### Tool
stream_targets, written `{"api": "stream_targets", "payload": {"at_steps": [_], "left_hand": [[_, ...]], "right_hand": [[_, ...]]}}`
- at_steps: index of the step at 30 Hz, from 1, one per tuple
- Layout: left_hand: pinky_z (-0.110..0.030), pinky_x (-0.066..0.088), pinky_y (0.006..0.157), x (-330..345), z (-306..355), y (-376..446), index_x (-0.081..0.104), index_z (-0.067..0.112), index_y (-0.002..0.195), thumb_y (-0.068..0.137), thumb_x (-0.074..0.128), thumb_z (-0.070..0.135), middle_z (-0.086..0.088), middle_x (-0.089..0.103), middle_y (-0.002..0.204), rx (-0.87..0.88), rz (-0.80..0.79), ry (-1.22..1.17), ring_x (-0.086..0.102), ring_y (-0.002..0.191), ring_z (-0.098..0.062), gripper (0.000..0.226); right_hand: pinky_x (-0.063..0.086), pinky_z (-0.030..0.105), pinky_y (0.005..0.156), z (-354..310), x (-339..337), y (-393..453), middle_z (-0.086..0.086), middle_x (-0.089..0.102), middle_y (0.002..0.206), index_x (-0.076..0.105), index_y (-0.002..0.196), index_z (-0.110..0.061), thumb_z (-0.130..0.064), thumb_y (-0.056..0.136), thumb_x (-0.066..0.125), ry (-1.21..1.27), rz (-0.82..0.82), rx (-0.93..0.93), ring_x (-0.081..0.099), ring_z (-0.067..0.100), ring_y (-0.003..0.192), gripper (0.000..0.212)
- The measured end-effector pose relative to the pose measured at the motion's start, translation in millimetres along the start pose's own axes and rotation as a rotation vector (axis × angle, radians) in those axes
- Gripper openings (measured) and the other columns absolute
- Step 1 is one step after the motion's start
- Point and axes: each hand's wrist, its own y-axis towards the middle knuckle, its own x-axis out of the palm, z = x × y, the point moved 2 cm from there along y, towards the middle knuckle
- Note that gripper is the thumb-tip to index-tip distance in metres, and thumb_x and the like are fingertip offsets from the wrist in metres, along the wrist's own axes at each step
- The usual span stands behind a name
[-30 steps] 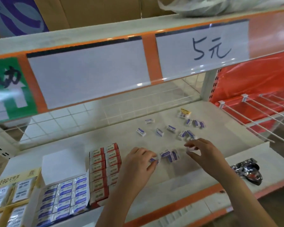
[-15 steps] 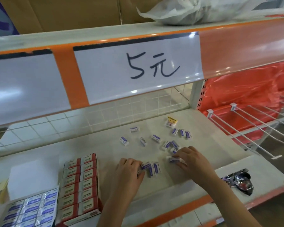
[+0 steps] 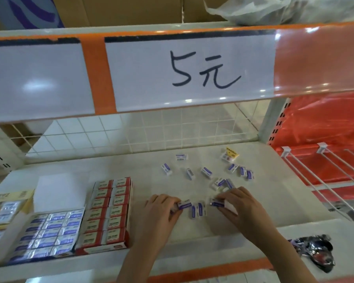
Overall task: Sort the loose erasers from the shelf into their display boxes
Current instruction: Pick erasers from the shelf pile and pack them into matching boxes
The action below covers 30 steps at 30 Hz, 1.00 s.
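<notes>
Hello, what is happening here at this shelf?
A person is gathering loose erasers on the shelf. The left hand pinches one purple-banded eraser, the right hand holds another eraser. Two more lie between the hands. Others are scattered behind. The display boxes stand at the left, nearly full.

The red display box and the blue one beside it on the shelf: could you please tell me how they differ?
The red display box holds erasers with red-and-white sleeves in two columns; the blue display box holds blue-and-white ones, shiny as if wrapped, in three. The red display box stands right of the blue display box, nearer the left hand. Both lie open-topped, touching, and look full.
</notes>
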Motion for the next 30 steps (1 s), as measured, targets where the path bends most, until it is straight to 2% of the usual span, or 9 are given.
{"api": "stream_targets", "payload": {"at_steps": [4, 7, 11, 14, 16, 19, 23, 26, 30], "left_hand": [[-0.016, 0.041, 0.064, -18.7, -2.9, -15.0, 0.067, 0.030, 0.089, 0.073, 0.073, 0.039, 0.018, 0.062, 0.082, 0.001, 0.032, -0.027, 0.059, 0.072, -0.004, 0.020], [-0.015, 0.044, 0.067, -36.3, -9.8, -29.8, 0.064, 0.032, 0.094, 0.081, 0.053, 0.046, 0.019, 0.061, 0.087, -0.029, 0.035, -0.038, 0.057, 0.077, -0.001, 0.022], [-0.014, 0.044, 0.069, -59.2, -26.7, -50.6, 0.060, 0.038, 0.100, 0.081, 0.054, 0.048, 0.020, 0.060, 0.091, -0.101, 0.062, -0.056, 0.055, 0.081, 0.001, 0.022], [-0.008, 0.038, 0.070, -75.6, -39.6, -63.6, 0.064, 0.033, 0.098, 0.078, 0.068, 0.040, 0.018, 0.061, 0.093, -0.154, 0.080, -0.066, 0.055, 0.084, 0.000, 0.021], [-0.004, 0.033, 0.069, -86.3, -50.6, -71.4, 0.063, 0.033, 0.098, 0.078, 0.064, 0.043, 0.019, 0.061, 0.094, -0.182, 0.089, -0.043, 0.052, 0.086, 0.003, 0.022], [-0.010, 0.040, 0.069, -101.1, -66.7, -83.2, 0.063, 0.033, 0.100, 0.078, 0.066, 0.041, 0.018, 0.062, 0.096, -0.186, 0.081, -0.020, 0.057, 0.088, -0.001, 0.024], [-0.016, 0.042, 0.074, -120.4, -95.7, -100.6, 0.065, 0.030, 0.103, 0.081, 0.065, 0.036, 0.018, 0.062, 0.098, -0.223, 0.032, 0.001, 0.059, 0.090, -0.004, 0.023], [-0.011, 0.041, 0.065, -131.6, -117.0, -111.1, 0.067, 0.031, 0.094, 0.080, 0.055, 0.044, 0.020, 0.063, 0.087, -0.202, 0.035, 0.055, 0.061, 0.078, -0.001, 0.022], [-0.015, 0.044, 0.062, -143.3, -145.6, -120.1, 0.068, 0.031, 0.091, 0.074, 0.068, 0.039, 0.019, 0.064, 0.084, -0.202, 0.032, 0.101, 0.063, 0.074, -0.003, 0.018]], "right_hand": [[0.041, 0.015, 0.078, -18.0, 3.1, 5.6, -0.012, 0.067, 0.086, 0.070, 0.096, -0.021, -0.023, 0.074, 0.077, 0.075, 0.029, -0.090, 0.055, 0.006, 0.082, 0.022], [0.044, 0.017, 0.075, -37.9, 6.5, 10.9, -0.013, 0.067, 0.088, 0.069, 0.097, -0.021, -0.019, 0.073, 0.079, 0.123, -0.003, -0.133, 0.059, 0.011, 0.082, 0.026], [0.039, 0.010, 0.073, -71.6, 10.2, 22.4, -0.017, 0.064, 0.087, 0.067, 0.097, -0.026, -0.033, 0.079, 0.067, 0.226, -0.056, -0.169, 0.053, 0.003, 0.083, 0.019], [0.035, 0.002, 0.075, -94.8, 17.9, 29.8, -0.022, 0.061, 0.087, 0.067, 0.099, -0.029, -0.048, 0.082, 0.054, 0.311, -0.103, -0.191, 0.050, -0.003, 0.086, 0.027], [0.034, 0.000, 0.076, -109.9, 25.2, 34.5, -0.023, 0.060, 0.087, 0.067, 0.100, -0.030, -0.051, 0.082, 0.051, 0.317, -0.124, -0.206, 0.049, -0.005, 0.088, 0.032], [0.035, 0.000, 0.079, -132.2, 39.0, 40.8, -0.022, 0.060, 0.089, 0.066, 0.100, -0.030, -0.041, 0.084, 0.062, 0.293, -0.138, -0.220, 0.048, -0.004, 0.090, 0.020], [0.034, 0.004, 0.067, -166.4, 58.7, 48.3, -0.029, 0.054, 0.089, 0.064, 0.104, -0.033, -0.041, 0.085, 0.061, 0.291, -0.205, -0.233, 0.045, -0.011, 0.091, 0.020], [0.034, 0.005, 0.071, -187.8, 71.4, 52.4, -0.037, 0.045, 0.089, 0.063, 0.106, -0.032, -0.032, 0.083, 0.067, 0.315, -0.229, -0.223, 0.045, -0.014, 0.092, 0.023], [0.034, 0.007, 0.086, -214.5, 85.4, 62.7, -0.029, 0.049, 0.099, 0.063, 0.110, -0.029, -0.031, 0.086, 0.065, 0.314, -0.232, -0.226, 0.044, -0.006, 0.097, 0.024]]}}
